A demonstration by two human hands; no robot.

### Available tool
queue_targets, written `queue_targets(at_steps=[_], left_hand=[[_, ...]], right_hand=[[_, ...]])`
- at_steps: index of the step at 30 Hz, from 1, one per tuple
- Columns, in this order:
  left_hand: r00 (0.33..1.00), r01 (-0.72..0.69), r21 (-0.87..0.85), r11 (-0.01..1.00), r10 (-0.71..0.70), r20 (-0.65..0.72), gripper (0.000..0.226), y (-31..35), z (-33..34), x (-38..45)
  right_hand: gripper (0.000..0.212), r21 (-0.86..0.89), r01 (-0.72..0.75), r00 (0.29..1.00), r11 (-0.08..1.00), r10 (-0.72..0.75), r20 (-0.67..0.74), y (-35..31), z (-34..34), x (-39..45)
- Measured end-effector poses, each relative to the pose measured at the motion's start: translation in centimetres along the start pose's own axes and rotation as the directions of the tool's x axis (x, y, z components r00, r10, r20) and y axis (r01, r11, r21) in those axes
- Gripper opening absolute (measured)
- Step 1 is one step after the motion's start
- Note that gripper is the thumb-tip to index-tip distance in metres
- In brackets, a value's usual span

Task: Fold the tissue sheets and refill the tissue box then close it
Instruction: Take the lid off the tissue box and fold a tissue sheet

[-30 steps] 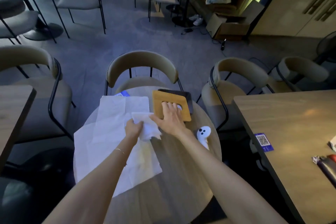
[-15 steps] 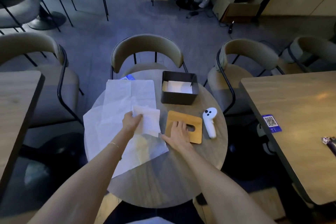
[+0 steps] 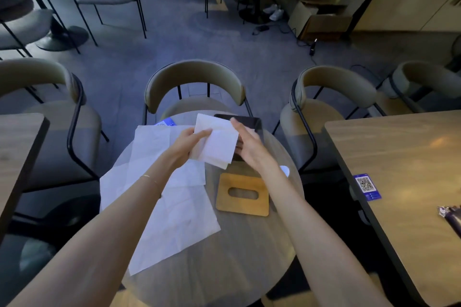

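Observation:
A folded white tissue (image 3: pixel 215 143) is held up over the round table (image 3: pixel 239 257), pinched at its left edge by my left hand (image 3: pixel 185 143). My right hand (image 3: pixel 247 144) touches its right edge, fingers extended. Behind the tissue the black tissue box (image 3: pixel 252 123) stands without its lid, mostly hidden by tissue and hand. The wooden lid (image 3: pixel 243 194) with an oval slot lies flat on the table in front of the box. Unfolded white tissue sheets (image 3: pixel 169 197) are spread over the table's left half.
A white controller (image 3: pixel 285 171) peeks out beside my right forearm. A blue card (image 3: pixel 164 122) lies at the table's far edge. Chairs ring the round table. A wooden table (image 3: pixel 404 182) with a QR card stands to the right, another to the left.
My left hand lifted the folded tissue off the sheets and carried it toward the box. My right hand left the lid on the table and came up to the tissue's right edge.

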State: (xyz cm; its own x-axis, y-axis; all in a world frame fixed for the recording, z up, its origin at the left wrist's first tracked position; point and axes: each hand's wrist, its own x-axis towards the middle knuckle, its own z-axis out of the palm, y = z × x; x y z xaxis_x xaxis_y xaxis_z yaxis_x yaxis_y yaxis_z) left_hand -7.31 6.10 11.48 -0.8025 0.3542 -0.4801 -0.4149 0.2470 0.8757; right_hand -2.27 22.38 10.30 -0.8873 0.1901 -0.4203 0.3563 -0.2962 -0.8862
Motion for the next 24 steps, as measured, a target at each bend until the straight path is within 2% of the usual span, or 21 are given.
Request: queue_targets(at_steps=[1, 2, 5, 7, 9, 11, 13, 17, 20, 22, 24], left_hand=[[1.000, -0.011, 0.002, 1.000, 0.011, -0.008, 0.032, 0.8, 0.8, 0.7], [0.999, -0.023, 0.007, 1.000, 0.023, -0.028, 0.038, 1.5, 1.5, 1.5], [0.990, -0.070, 0.078, 0.994, 0.079, -0.118, 0.058, 2.6, 3.4, 4.2], [0.982, -0.098, 0.196, 0.976, 0.127, -0.141, 0.066, 2.8, 4.4, 6.0], [0.977, -0.117, 0.376, 0.919, 0.175, -0.124, 0.057, 2.3, 5.1, 7.7], [0.976, -0.145, 0.578, 0.803, 0.213, -0.052, 0.042, 1.6, 5.8, 9.4], [0.986, -0.107, 0.728, 0.677, 0.164, -0.008, 0.036, 0.8, 6.3, 10.8], [0.996, -0.043, 0.864, 0.502, 0.085, 0.000, 0.033, -0.3, 7.3, 13.3], [0.999, -0.016, 0.945, 0.326, 0.038, 0.003, 0.036, -0.6, 8.1, 14.4], [0.999, 0.020, 0.978, 0.207, 0.037, -0.028, 0.040, -1.0, 8.8, 14.5], [0.997, 0.042, 0.988, 0.146, 0.052, -0.050, 0.042, -1.2, 9.3, 14.4]], right_hand=[[0.031, -0.053, 0.016, 0.999, 0.998, -0.017, -0.034, -1.3, -0.6, 0.7], [0.027, -0.120, 0.018, 0.996, 0.993, -0.029, -0.087, -2.5, -1.2, 1.5], [0.030, -0.293, -0.031, 0.959, 0.956, -0.054, -0.278, -4.3, -2.7, 4.1], [0.029, -0.388, -0.108, 0.934, 0.915, -0.039, -0.354, -4.2, -3.7, 6.0], [0.031, -0.513, -0.180, 0.929, 0.839, -0.026, -0.369, -3.6, -4.3, 7.6], [0.034, -0.637, -0.220, 0.929, 0.738, -0.040, -0.367, -2.8, -4.4, 9.1], [0.038, -0.727, -0.253, 0.929, 0.638, -0.050, -0.367, -2.0, -3.9, 10.1], [0.036, -0.801, -0.301, 0.930, 0.517, -0.026, -0.367, 0.0, -3.4, 11.4], [0.031, -0.804, -0.326, 0.925, 0.498, -0.009, -0.381, 1.0, -3.3, 11.9], [0.032, -0.845, -0.332, 0.924, 0.419, -0.036, -0.381, 1.2, -3.0, 12.2], [0.032, -0.882, -0.329, 0.930, 0.338, -0.047, -0.365, 1.1, -2.9, 12.2]])
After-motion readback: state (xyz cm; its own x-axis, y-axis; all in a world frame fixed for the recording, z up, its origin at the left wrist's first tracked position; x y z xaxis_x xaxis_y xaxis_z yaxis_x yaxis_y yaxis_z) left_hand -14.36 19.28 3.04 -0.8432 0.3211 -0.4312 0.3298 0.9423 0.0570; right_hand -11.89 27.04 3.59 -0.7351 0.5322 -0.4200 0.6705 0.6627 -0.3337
